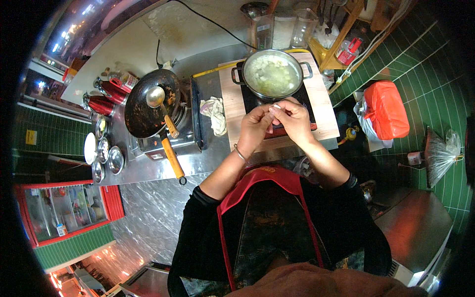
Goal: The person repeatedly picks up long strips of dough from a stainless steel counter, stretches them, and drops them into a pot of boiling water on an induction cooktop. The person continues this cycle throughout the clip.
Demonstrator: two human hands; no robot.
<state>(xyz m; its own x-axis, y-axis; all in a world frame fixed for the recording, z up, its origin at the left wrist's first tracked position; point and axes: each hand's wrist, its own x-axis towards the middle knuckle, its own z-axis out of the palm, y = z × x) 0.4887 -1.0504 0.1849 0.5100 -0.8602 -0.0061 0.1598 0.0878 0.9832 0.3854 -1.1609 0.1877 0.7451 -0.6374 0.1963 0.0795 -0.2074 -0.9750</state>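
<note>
My left hand (256,124) and my right hand (295,120) meet just in front of the metal pot (243,76). Their fingertips pinch a small white piece (277,106), whose kind I cannot tell. Pale chunks (276,63) lie in cloudy liquid inside the pot, which has two side handles and stands on a black cooktop (308,102) over a wooden board (232,105). A crumpled cloth (215,117) lies left of the board. Farther left, a dark wok (141,115) with a wooden handle sits on a gas stove, a metal ladle (155,97) resting in it.
Small metal bowls (116,160) and a white dish (90,148) stand at the counter's left end, below red flasks (100,105). Clear containers (284,31) stand behind the pot. A yellow hose (211,69) runs along the back. An orange-red bag (387,109) sits at the right.
</note>
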